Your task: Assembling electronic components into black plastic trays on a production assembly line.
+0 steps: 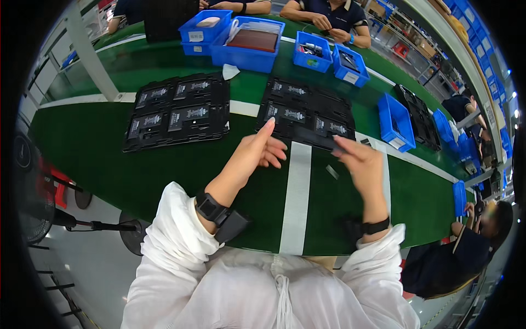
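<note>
My left hand [262, 149] is over the near edge of the right black tray [329, 101], thumb raised and fingers loosely bent apart, holding nothing. At that tray's near right corner is my right hand [361, 162], thumb and fingertips pressed together. A dark, blurred strip runs leftward from these fingertips; I cannot tell whether it is a held piece or the tray's edge. Flat black rectangular pieces with white print lie in the tray's pockets. Another black tray [178, 131], farther left, holds several similar pieces. Beneath my right hand, a small greyish strip [332, 171] lies on the green table.
Blue bins [244, 57] stand along the far side, one with a brown flat stack. Another blue bin [395, 122] and a black tray [419, 118] are at the right. A white scrap [230, 71] lies behind the left tray. Co-workers sit opposite and at the right; a fan [30, 186] stands left.
</note>
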Demonstrator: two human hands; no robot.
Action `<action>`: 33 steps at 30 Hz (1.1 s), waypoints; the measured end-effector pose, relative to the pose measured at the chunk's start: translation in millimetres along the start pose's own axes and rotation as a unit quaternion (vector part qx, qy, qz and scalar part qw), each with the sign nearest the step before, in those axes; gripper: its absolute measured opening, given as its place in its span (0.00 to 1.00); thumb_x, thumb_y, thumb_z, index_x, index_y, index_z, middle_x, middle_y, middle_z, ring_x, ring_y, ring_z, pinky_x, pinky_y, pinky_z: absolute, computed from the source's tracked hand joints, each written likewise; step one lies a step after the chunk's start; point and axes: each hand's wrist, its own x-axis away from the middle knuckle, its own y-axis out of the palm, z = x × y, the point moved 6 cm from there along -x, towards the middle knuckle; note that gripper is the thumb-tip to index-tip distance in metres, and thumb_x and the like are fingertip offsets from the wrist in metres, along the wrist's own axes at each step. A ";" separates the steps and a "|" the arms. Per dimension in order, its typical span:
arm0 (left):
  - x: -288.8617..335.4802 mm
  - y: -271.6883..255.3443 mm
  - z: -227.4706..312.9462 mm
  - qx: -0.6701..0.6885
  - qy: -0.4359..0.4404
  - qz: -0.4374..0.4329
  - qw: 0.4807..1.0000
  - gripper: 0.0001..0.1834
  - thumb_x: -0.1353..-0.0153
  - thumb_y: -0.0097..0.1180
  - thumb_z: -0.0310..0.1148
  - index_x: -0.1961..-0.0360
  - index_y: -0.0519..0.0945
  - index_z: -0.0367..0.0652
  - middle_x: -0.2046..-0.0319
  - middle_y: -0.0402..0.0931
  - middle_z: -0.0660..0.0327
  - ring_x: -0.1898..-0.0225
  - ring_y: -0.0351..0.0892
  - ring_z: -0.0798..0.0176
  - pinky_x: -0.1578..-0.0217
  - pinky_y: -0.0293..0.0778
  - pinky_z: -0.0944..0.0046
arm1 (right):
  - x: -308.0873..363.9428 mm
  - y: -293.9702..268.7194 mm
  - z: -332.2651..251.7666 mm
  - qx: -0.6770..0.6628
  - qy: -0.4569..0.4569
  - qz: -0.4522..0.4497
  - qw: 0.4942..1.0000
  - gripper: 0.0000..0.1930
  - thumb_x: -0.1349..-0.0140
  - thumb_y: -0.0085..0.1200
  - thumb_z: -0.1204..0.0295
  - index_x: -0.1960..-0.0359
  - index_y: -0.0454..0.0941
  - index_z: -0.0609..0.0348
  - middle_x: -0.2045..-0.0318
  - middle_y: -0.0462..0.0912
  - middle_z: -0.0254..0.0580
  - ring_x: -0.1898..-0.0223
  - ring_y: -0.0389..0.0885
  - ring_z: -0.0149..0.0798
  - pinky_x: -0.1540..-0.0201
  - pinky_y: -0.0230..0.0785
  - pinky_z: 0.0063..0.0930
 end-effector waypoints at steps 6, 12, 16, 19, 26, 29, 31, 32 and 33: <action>8.0 -5.7 28.3 -0.372 0.327 0.220 0.841 0.14 0.48 0.53 0.38 0.67 0.75 0.38 0.69 0.73 0.57 0.67 0.72 0.63 0.63 0.65 0.67 | -69.8 -26.3 69.1 -0.069 0.284 -0.064 0.954 0.10 0.49 0.54 0.66 0.83 0.72 0.56 0.90 0.69 0.28 0.90 0.62 0.20 0.87 0.51 0.11; -8.2 -10.2 8.0 -0.552 0.347 0.242 0.719 0.20 0.47 0.50 0.38 0.54 0.69 0.40 0.48 0.57 0.47 0.43 0.52 0.49 0.46 0.48 0.52 | -117.6 -20.7 149.4 -0.136 0.359 0.024 0.923 0.10 0.48 0.54 0.67 0.82 0.71 0.56 0.89 0.68 0.29 0.90 0.62 0.23 0.88 0.53 0.12; -16.0 -8.7 1.7 -0.602 0.282 0.208 0.718 0.26 0.46 0.47 0.41 0.48 0.63 0.38 0.44 0.50 0.42 0.40 0.45 0.47 0.42 0.41 0.50 | -124.4 -9.1 178.2 -0.132 0.403 0.067 0.903 0.08 0.46 0.51 0.71 0.80 0.70 0.58 0.87 0.68 0.29 0.88 0.64 0.23 0.88 0.58 0.13; -16.0 -6.7 1.7 -0.603 0.283 0.207 0.717 0.27 0.46 0.48 0.41 0.48 0.62 0.37 0.44 0.49 0.41 0.40 0.45 0.47 0.43 0.41 0.49 | -126.3 -4.2 187.0 -0.164 0.415 0.062 0.893 0.08 0.46 0.51 0.71 0.79 0.70 0.61 0.84 0.69 0.32 0.85 0.69 0.26 0.84 0.67 0.17; -14.6 -8.3 0.8 -0.611 0.281 0.213 0.708 0.28 0.46 0.48 0.40 0.47 0.60 0.36 0.44 0.49 0.40 0.40 0.46 0.45 0.43 0.41 0.47 | -129.6 5.1 162.0 -0.025 0.413 -0.017 0.910 0.11 0.47 0.50 0.73 0.66 0.69 0.71 0.67 0.71 0.46 0.72 0.75 0.38 0.73 0.76 0.26; -15.9 -8.8 1.8 -0.600 0.284 0.215 0.716 0.28 0.46 0.48 0.39 0.46 0.59 0.37 0.45 0.49 0.40 0.41 0.47 0.45 0.43 0.42 0.47 | -126.8 1.4 152.3 -0.029 0.419 -0.050 0.906 0.14 0.47 0.50 0.73 0.63 0.68 0.73 0.66 0.71 0.47 0.67 0.75 0.40 0.69 0.75 0.28; -18.6 -7.7 1.9 -0.589 0.290 0.211 0.724 0.29 0.47 0.48 0.39 0.46 0.59 0.37 0.45 0.50 0.40 0.41 0.47 0.45 0.43 0.42 0.47 | -125.4 -9.9 149.7 0.003 0.417 -0.067 0.907 0.15 0.46 0.48 0.72 0.60 0.67 0.71 0.63 0.71 0.47 0.63 0.73 0.41 0.63 0.73 0.33; -19.5 -7.3 2.7 -0.585 0.295 0.215 0.724 0.28 0.47 0.48 0.38 0.46 0.59 0.37 0.45 0.51 0.40 0.41 0.48 0.45 0.43 0.42 0.47 | -126.0 -16.9 148.4 0.004 0.418 -0.061 0.906 0.15 0.46 0.48 0.72 0.60 0.67 0.71 0.63 0.71 0.47 0.63 0.73 0.41 0.63 0.73 0.33; -18.6 -7.4 2.2 -0.582 0.297 0.218 0.725 0.28 0.47 0.48 0.38 0.47 0.59 0.37 0.45 0.51 0.41 0.42 0.49 0.45 0.44 0.42 0.47 | -125.7 -18.2 145.3 -0.008 0.410 -0.086 0.908 0.16 0.45 0.47 0.70 0.58 0.67 0.69 0.60 0.71 0.47 0.60 0.72 0.41 0.60 0.71 0.35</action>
